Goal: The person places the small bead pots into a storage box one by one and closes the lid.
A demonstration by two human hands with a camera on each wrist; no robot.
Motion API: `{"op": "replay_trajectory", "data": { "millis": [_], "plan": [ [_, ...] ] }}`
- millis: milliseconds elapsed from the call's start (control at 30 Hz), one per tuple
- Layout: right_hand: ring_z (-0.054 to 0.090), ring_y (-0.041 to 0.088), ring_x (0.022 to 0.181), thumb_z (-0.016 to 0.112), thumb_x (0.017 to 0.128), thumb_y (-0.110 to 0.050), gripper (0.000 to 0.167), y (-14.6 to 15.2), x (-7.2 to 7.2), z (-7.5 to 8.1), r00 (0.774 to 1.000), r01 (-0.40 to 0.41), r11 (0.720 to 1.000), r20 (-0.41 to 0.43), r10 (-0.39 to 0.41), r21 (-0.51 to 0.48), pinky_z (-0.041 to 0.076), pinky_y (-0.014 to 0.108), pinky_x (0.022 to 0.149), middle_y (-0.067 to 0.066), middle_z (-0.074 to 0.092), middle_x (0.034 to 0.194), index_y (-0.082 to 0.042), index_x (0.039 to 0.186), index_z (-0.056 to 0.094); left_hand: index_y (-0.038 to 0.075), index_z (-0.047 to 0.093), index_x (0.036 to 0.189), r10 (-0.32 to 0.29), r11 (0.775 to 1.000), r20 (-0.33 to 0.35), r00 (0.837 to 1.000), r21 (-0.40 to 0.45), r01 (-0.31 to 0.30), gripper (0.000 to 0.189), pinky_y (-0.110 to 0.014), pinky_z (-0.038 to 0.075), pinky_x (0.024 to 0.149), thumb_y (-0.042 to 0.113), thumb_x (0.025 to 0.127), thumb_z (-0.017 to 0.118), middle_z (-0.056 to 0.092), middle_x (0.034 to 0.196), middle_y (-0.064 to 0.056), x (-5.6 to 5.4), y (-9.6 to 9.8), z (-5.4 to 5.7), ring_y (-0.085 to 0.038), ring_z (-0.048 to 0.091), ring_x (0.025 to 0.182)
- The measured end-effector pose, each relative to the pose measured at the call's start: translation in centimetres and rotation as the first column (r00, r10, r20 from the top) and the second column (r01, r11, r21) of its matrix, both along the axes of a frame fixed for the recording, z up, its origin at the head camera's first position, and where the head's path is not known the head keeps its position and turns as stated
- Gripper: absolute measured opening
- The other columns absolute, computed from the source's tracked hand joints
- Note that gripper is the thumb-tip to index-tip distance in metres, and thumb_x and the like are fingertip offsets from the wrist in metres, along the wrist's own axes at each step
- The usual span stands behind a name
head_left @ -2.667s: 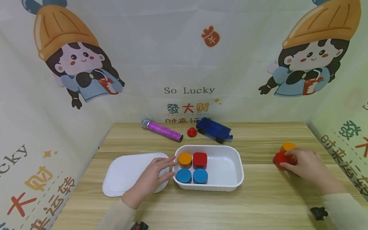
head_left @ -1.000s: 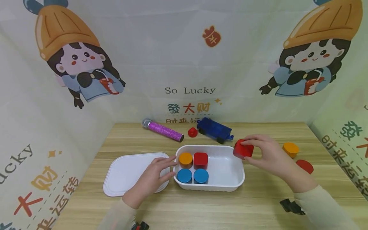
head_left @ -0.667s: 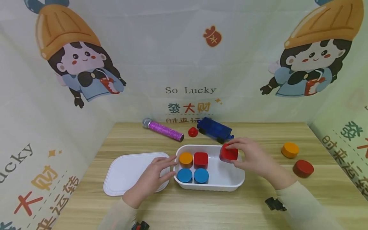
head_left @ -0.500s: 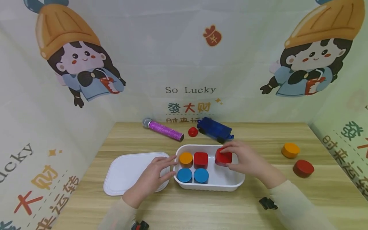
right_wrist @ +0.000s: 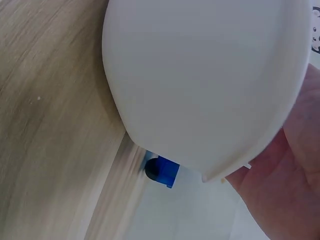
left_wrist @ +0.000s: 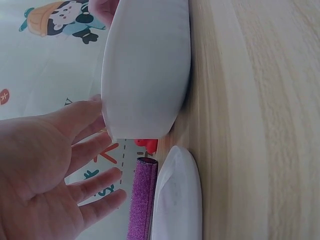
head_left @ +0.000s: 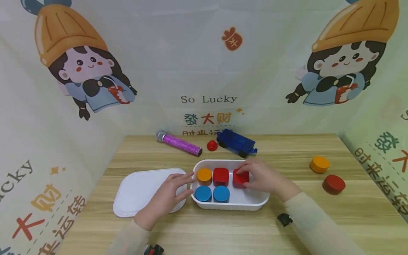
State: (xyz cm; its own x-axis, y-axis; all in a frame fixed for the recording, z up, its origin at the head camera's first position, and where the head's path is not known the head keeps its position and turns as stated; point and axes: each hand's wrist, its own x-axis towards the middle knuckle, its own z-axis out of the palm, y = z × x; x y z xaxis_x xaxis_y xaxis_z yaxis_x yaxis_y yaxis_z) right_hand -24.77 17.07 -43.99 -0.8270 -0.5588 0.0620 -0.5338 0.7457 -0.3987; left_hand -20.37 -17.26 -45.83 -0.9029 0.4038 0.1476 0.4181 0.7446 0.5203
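My right hand [head_left: 268, 177] reaches over the rim of a white plastic box [head_left: 234, 207] and pinches a red rounded-square block [head_left: 239, 180] low inside it. In the right wrist view the box wall hides this block. To its left stand another red square block [head_left: 220, 177] and an orange round block [head_left: 204, 175]. Two blue round blocks, one at the left [head_left: 203, 193] and one beside it [head_left: 221, 193], form the front row. My left hand [head_left: 167, 194] has its fingers extended, fingertips right at the box's left rim.
Left of the box lies a white lid [head_left: 137, 194], partly under the left hand. Behind are a purple microphone [head_left: 181, 144], a small red piece [head_left: 211, 145] and a blue toy vehicle [head_left: 236, 142]. An orange round block [head_left: 319, 164] and a red round block [head_left: 333, 184] stand at the right.
My right hand has picked up the red square block from the right side of the table and carried it left, down into the box beside the other red block. The left hand stays put.
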Motion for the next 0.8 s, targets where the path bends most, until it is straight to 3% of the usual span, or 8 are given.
{"op": "replay_trajectory", "data": {
  "millis": [133, 333, 800],
  "plan": [
    [0.059, 0.032, 0.126, 0.087, 0.082, -0.013, 0.04, -0.1, -0.2, -0.2, 0.999, 0.006, 1.0, 0.034, -0.006, 0.01, 0.055, 0.052, 0.105, 0.01, 0.068, 0.133, -0.012, 0.121, 0.077, 0.015, 0.07, 0.134, -0.004, 1.0, -0.005, 1.0, -0.001, 0.004, 0.04, -0.052, 0.047, 0.115, 0.024, 0.096, 0.075, 0.057, 0.153, -0.001, 0.0, 0.0, -0.2, -0.03, 0.053, 0.134],
    [0.059, 0.036, 0.128, 0.085, 0.083, -0.011, 0.039, -0.3, -0.8, 0.0, 0.999, -0.001, 1.0, 0.051, 0.001, -0.008, 0.051, 0.057, 0.109, 0.012, 0.068, 0.135, -0.01, 0.121, 0.076, 0.013, 0.072, 0.132, -0.017, 1.0, -0.064, 0.998, 0.0, 0.017, 0.039, -0.051, 0.05, 0.111, 0.023, 0.095, 0.076, 0.059, 0.152, -0.003, -0.2, 0.0, -0.3, -0.03, 0.055, 0.13],
    [0.06, 0.034, 0.127, 0.086, 0.084, -0.013, 0.037, 0.0, -0.8, 0.0, 0.999, 0.005, 0.998, 0.047, -0.002, -0.061, 0.052, 0.056, 0.108, 0.01, 0.069, 0.133, -0.012, 0.12, 0.076, 0.013, 0.071, 0.133, -0.024, 1.0, -0.051, 0.998, 0.001, 0.024, 0.038, -0.052, 0.049, 0.112, 0.024, 0.097, 0.074, 0.058, 0.152, -0.003, -0.1, -0.1, -0.1, -0.03, 0.055, 0.131]
  ]
}}
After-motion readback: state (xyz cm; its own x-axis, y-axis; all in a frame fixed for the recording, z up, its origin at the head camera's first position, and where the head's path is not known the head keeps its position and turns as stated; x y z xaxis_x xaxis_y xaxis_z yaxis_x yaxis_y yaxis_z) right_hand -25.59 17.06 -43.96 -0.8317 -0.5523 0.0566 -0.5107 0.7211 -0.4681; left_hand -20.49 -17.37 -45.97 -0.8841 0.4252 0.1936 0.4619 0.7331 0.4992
